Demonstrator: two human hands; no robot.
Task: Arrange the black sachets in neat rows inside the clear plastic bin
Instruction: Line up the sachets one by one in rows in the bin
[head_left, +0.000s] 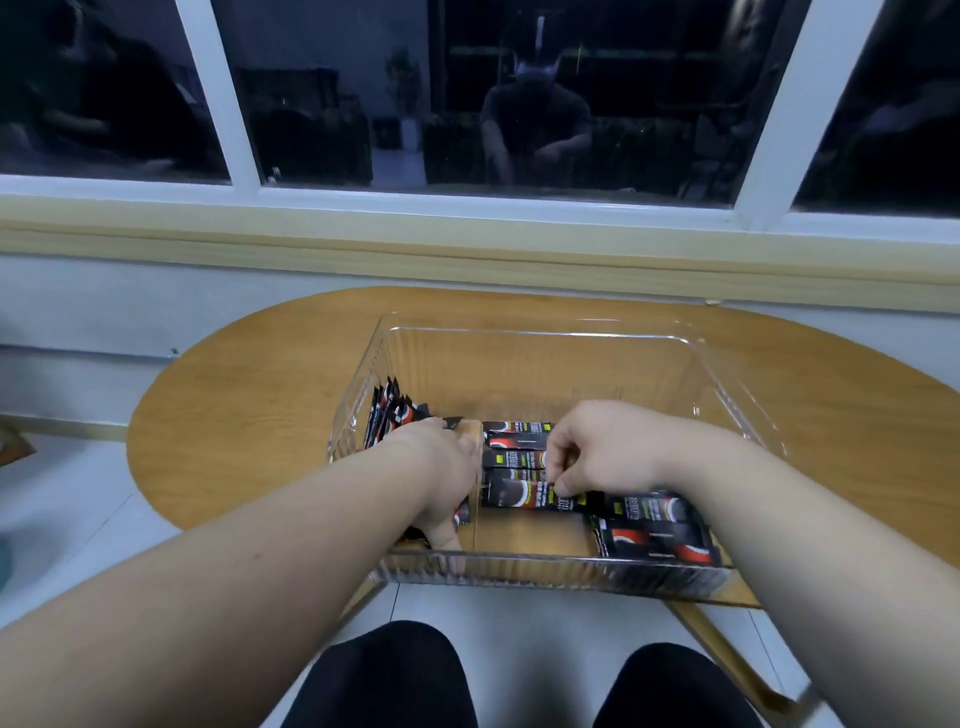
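A clear ribbed plastic bin (545, 343) stands on an oval wooden table. Inside it, several black sachets (395, 415) stand upright along the left wall. My left hand (441, 473) presses flat against that upright row, fingers down in the bin. Several more black sachets (514, 457) lie flat in a stack at the bin's middle. My right hand (602, 447) pinches one flat sachet (530, 493) at its right end with thumb and fingers. Other sachets (660, 535) lie loose in the bin's near right corner, partly hidden by my right forearm.
The wooden table (249, 415) reaches a wall below a window sill (467, 234). The bin's far half shows only its bare bottom. My knees in black trousers (384, 675) are under the table's near edge, above a pale tiled floor.
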